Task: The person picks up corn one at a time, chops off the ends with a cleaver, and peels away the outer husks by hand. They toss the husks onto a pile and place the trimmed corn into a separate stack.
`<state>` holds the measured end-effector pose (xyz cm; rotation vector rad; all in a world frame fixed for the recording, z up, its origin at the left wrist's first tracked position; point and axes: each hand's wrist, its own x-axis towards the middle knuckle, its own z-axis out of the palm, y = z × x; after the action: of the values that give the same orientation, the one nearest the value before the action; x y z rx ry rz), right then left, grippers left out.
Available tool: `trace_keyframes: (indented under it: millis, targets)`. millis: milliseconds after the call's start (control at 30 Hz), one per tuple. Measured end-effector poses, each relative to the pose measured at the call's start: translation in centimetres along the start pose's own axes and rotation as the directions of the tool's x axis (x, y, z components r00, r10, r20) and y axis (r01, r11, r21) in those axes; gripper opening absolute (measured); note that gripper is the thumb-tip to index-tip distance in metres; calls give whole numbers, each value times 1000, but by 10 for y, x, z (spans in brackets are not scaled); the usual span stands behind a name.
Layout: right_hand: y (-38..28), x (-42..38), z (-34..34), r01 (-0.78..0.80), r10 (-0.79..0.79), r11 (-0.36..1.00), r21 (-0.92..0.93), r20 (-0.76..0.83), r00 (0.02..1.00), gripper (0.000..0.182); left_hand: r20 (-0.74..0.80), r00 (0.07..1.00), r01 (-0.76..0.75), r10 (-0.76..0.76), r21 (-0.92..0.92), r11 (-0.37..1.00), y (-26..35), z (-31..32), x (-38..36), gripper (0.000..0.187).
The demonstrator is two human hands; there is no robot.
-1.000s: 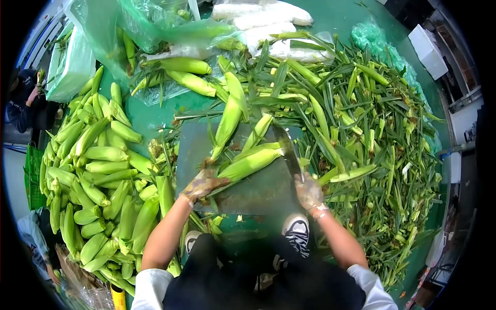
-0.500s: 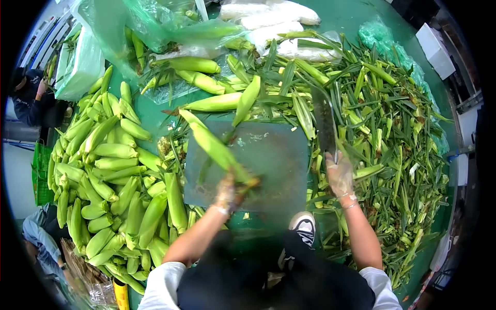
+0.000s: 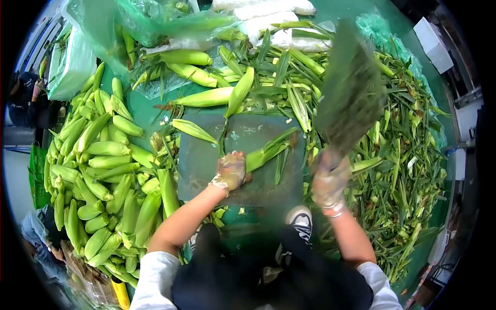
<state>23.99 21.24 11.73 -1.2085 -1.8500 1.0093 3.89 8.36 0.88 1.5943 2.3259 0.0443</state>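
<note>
My left hand (image 3: 231, 170), in a clear glove, is closed around one end of an ear of corn (image 3: 261, 156) in green husk. That ear lies slanted across a dark cutting board (image 3: 199, 191), its leafy tip pointing to the upper right. Over the right of the board, my gloved right hand (image 3: 330, 178) grips a cleaver (image 3: 351, 88), its broad blade raised and smeared by motion. A loose piece of green husk (image 3: 195, 130) rests on the board's upper left. Another husked ear (image 3: 239, 92) lies at the board's top edge.
A big pile of husked corn (image 3: 111, 161) covers the left side. Cut leaves and husk scraps (image 3: 398, 170) are heaped on the right. White wrapped bundles (image 3: 268, 23) and green plastic film (image 3: 150, 26) lie at the back. Two other people sit at the far left.
My left hand has set the ear down on the board, now turned with its tip to the upper right. My right hand has lifted the cleaver and tilted its blade.
</note>
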Motion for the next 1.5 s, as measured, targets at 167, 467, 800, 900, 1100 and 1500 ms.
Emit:
trace_keyframes:
  millis: [167,467,800,900,1100,1500]
  targets:
    - [79,-54,22,106,163,851,-514,450,878,25,29,999,-32,33,-34,999,2,-22,5,47]
    - [-28,-7,26,216,-184,956,-198,167,969,21,49,997,61,-58,-67,996,-16,-15,-24,46]
    - [80,-44,31,-54,356,833,-550,459,814,34,-119,991,8,-52,-346,938,-35,-20,-47,47]
    - [142,-34,0,258,46,717,-647,413,910,28,-158,981,21,-111,-485,874,-60,-54,-93,64]
    - [93,-22,-10,-255,343,884,-392,173,923,22,-389,811,158,-438,-575,802,-105,-127,-224,66]
    - [6,-66,109,89,160,963,-256,802,576,32,-876,336,800,-345,73,595,-355,-185,-285,42]
